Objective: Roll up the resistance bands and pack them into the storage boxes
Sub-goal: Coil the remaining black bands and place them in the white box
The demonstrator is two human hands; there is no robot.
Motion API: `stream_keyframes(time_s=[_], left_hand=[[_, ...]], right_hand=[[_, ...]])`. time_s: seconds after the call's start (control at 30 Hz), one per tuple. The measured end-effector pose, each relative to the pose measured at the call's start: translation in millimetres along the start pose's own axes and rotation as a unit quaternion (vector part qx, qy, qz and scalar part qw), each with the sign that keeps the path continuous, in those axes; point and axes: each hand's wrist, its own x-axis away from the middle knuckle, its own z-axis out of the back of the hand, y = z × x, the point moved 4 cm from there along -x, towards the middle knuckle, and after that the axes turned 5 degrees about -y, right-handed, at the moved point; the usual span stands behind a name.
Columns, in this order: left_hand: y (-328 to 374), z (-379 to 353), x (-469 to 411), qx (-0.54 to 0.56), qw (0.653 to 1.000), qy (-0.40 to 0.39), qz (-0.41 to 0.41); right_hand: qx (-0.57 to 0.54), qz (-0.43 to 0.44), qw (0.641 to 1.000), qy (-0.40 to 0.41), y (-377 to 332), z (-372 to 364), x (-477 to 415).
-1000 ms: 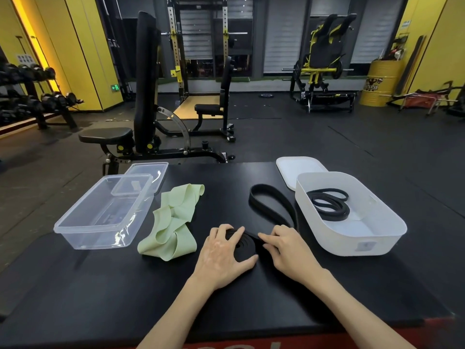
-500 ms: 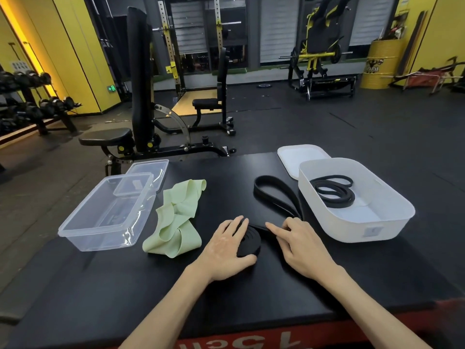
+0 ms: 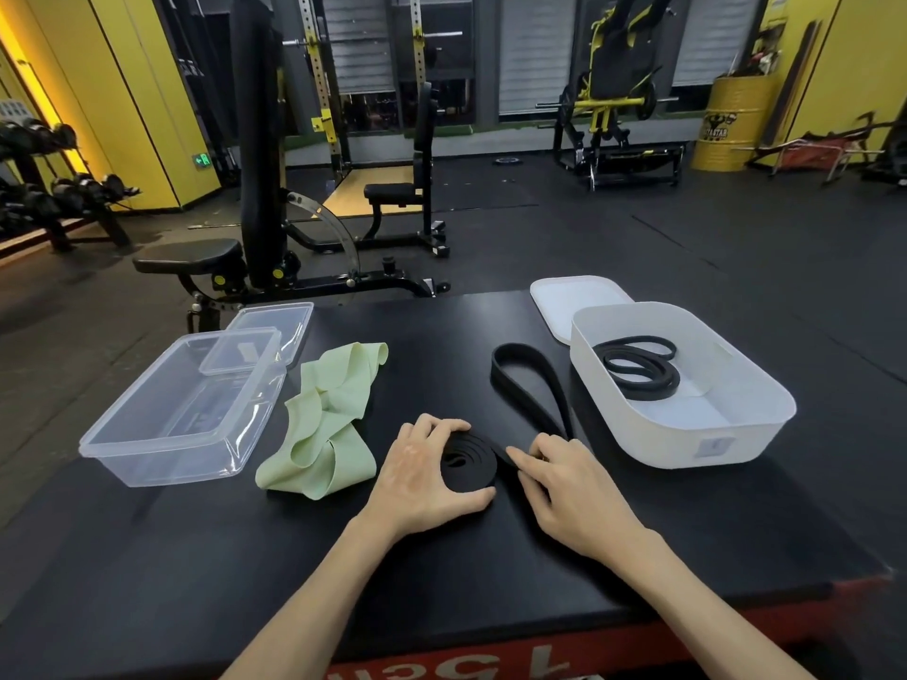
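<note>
Black band (image 3: 466,463) is about half rolled, sitting flat on the tabletop (image 3: 245,557) near the middle, a bit toward the near edge. The coiled part is a flat spiral, and the left hand (image 3: 422,476) has its grip right around it: fingers curled over the far and left edge, thumb hooked on the near edge, so the coil sits inside the curve of the hand.

The right hand (image 3: 564,488) is just to the right of the coil, on the strap where it leaves the roll. Index finger lies along the strap pointing at the coil, and the other fingers are bent down over it, so that grip is closed on the band too. Can't see the thumb.

The loose end runs off to the far right as a long flat loop, ending near the left wall of the white box (image 3: 687,434). That box sits on the right with a second black band (image 3: 638,368) already coiled inside at the far end. White lid (image 3: 574,296) lies flat behind it.

On the left, a green band (image 3: 329,424) lies in a crumpled heap just left of the left hand, not touching it. Further left is the clear box (image 3: 147,434), with the clear lid (image 3: 275,321) at its far corner.
</note>
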Motion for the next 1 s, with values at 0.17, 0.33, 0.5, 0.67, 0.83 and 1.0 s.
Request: stream_keyframes(time_s=[0.17,0.33,0.5,0.67,0.83,1.0], left_hand=[[0.4,-2.5,1.7,-0.014,1.0,0.022,0.016],[3.1,-3.8,3.1,-0.021,0.999,0.023,0.042],[5.1,-8.0,7.3,0.035,0.996,0.033,0.079],[-3.0,-3.1,5.4,0.116,0.991,-0.067,0.024],[-11.8,0.4,7.6,0.157,0.983,-0.095,0.008],[-6.1,-0.2,13.7,0.132,0.99,0.002,0.039]], right_hand=[[-0.022,0.002,1.0,-0.017,-13.1,-5.1,-2.7],[-0.022,-0.011,0.999,-0.024,-12.0,-0.8,-2.0],[-0.023,-0.031,0.998,-0.04,-10.4,-1.8,-3.2],[-0.028,-0.037,0.997,-0.056,-10.4,-2.0,-2.4],[0.003,-0.031,0.996,-0.085,-2.7,3.3,3.1],[0.038,-0.039,0.995,-0.08,4.5,7.6,7.5]])
